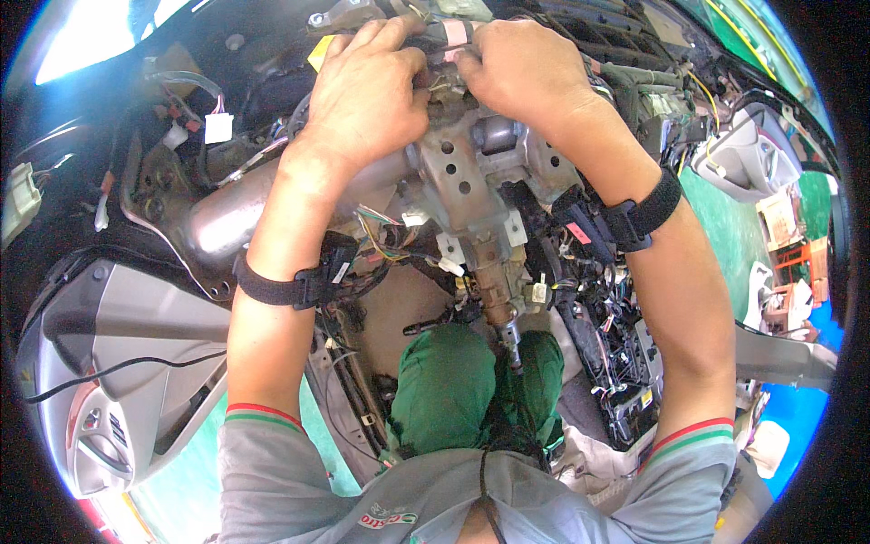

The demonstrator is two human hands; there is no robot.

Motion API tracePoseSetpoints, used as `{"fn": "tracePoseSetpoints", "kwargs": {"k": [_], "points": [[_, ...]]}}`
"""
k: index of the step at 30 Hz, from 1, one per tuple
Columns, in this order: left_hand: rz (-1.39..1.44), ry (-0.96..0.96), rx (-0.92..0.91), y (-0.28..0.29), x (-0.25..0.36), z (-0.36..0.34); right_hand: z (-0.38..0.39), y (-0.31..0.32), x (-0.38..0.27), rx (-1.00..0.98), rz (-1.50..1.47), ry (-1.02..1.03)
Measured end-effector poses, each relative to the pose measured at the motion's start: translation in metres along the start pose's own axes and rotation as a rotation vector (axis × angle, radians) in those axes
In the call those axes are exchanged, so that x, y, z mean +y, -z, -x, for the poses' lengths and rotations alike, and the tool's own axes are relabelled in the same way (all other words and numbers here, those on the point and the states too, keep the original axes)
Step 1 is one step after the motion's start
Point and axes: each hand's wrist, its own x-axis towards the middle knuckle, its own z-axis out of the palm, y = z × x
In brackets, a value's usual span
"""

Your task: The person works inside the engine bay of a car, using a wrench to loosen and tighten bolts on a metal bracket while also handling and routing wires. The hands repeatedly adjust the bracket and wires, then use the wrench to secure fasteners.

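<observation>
My left hand [370,95] and my right hand [530,71] are close together at the top, over a stripped car dashboard frame. Between them runs a dark wire harness wrapped with pink tape [456,34]. My right fingers are closed round its right end. The left fingers curl over its other side, their tips partly hidden. A yellow piece [320,54] shows beside the left knuckles. Below both hands lie the metal cross beam [231,218] and a perforated steel bracket [450,168], with the steering column shaft [497,295] running down from it.
A white connector [218,128] hangs on wires at the left. Grey door panels stand at the left [145,335] and upper right [748,159]. Loose wiring and black modules [625,390] lie right of my green-trousered knees [449,385]. Black straps circle both forearms.
</observation>
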Motion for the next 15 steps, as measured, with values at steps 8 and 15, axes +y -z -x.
{"fn": "tracePoseSetpoints", "kwargs": {"k": [8,15], "points": [[-0.07,-0.032,0.034,-0.001,0.001,0.0,0.002,0.011,-0.01,-0.075,0.054,0.025],[-0.111,-0.06,0.043,-0.002,0.0,0.0,-0.004,0.014,-0.006,-0.052,-0.008,0.08]]}}
